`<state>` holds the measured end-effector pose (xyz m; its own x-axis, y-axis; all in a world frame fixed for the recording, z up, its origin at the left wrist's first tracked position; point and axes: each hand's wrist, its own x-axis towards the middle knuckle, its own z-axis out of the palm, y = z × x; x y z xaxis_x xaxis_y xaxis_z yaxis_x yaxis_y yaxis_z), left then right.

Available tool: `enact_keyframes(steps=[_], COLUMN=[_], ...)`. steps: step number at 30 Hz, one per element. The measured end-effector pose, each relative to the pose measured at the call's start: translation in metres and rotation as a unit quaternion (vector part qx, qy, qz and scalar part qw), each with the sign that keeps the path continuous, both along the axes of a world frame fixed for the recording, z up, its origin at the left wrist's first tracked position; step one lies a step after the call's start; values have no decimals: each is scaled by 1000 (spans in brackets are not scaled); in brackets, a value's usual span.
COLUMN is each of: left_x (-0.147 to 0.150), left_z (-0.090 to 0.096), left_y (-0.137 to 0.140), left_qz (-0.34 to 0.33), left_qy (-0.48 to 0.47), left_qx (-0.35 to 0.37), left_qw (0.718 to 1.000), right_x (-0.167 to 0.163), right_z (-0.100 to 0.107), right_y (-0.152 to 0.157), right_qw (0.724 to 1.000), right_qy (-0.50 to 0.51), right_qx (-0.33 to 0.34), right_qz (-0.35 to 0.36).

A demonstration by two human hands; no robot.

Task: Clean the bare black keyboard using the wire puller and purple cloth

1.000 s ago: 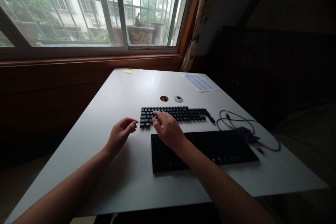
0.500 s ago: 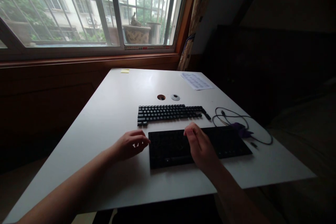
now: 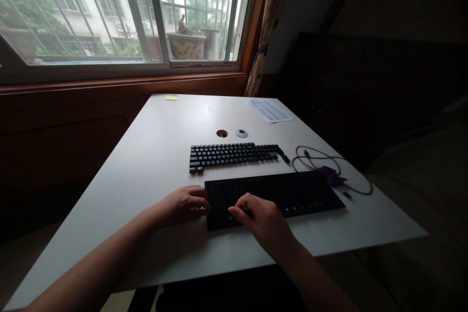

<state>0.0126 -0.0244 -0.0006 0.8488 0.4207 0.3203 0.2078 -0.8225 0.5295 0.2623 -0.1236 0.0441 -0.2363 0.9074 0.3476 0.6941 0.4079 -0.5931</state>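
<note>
A black keyboard [image 3: 288, 192] lies across the front of the white table, its top mostly dark, with a few pale spots along the near edge. My left hand [image 3: 188, 204] holds its left edge with curled fingers. Over the left front part of the keyboard, my right hand [image 3: 261, 217] is closed in a pinch. Something small and dark shows between those fingers, too hidden to name. Behind the keyboard, loose black keycaps [image 3: 226, 155] are laid out in rows, with two apart at the front left and several trailing off at the right.
Right of the keyboard lie a looped black cable [image 3: 334, 157], a purple cloth-like piece [image 3: 331, 175] and a small dark object [image 3: 348, 196]. Further back are a round hole [image 3: 222, 133], a grey ring [image 3: 241, 133], printed papers [image 3: 271, 110] and a yellow note [image 3: 171, 98] on the table [image 3: 127, 156].
My right hand has moved left and lower, from above the keyboard's middle to its left front part. My left hand has closed in on the keyboard's left edge. The view has shifted slightly.
</note>
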Motion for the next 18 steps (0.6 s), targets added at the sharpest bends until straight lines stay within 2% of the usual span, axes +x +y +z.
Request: enact_keyframes(steps=[3, 5, 10, 18], left_x=[0, 0, 0, 2], left_z=[0, 1, 0, 0], left_y=[0, 0, 0, 1], left_qz=[-6, -10, -20, -28], left_qy=[13, 18, -2, -25], left_qx=[15, 19, 21, 29], left_qw=[1000, 1000, 1000, 999], right_x=[-1, 1, 8, 13], right_z=[-3, -5, -11, -22], right_y=[-1, -1, -2, 3], right_qw=[1000, 1000, 982, 955], right_qy=[-19, -6, 124, 214], right_qx=[5, -14, -129, -157], right_qz=[17, -1, -62, -130])
